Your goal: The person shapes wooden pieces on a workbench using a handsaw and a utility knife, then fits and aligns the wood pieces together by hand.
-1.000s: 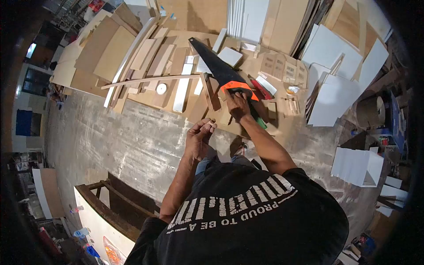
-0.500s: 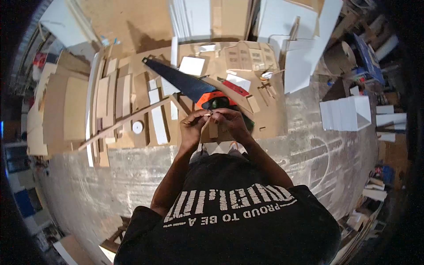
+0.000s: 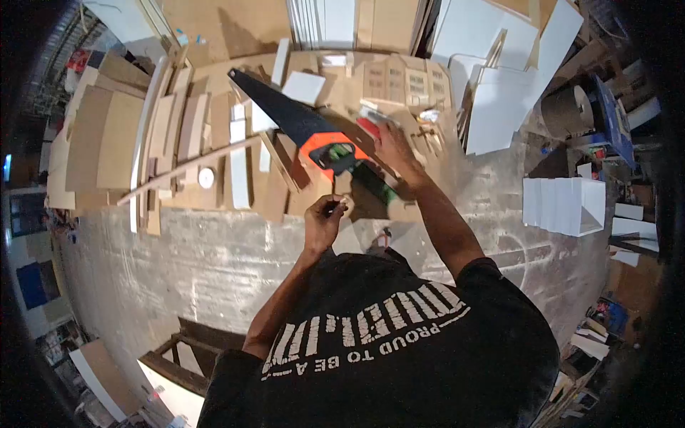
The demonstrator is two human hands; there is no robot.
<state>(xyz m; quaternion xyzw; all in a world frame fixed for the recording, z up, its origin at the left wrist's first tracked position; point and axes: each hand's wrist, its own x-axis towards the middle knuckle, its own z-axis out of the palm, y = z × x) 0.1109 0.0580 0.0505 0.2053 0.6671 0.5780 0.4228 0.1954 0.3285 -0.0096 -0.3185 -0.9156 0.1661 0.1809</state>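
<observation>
Pinching a small pale piece with left hand, just near of the black-bladed, orange-handled handsaw. Right hand is at a blurred red object, farther right; can't tell if gripped. Saw tip points far left.

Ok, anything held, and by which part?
Left hand pinches a small pale piece, exact part unclear; right hand is at a red object, grip unclear.
</observation>
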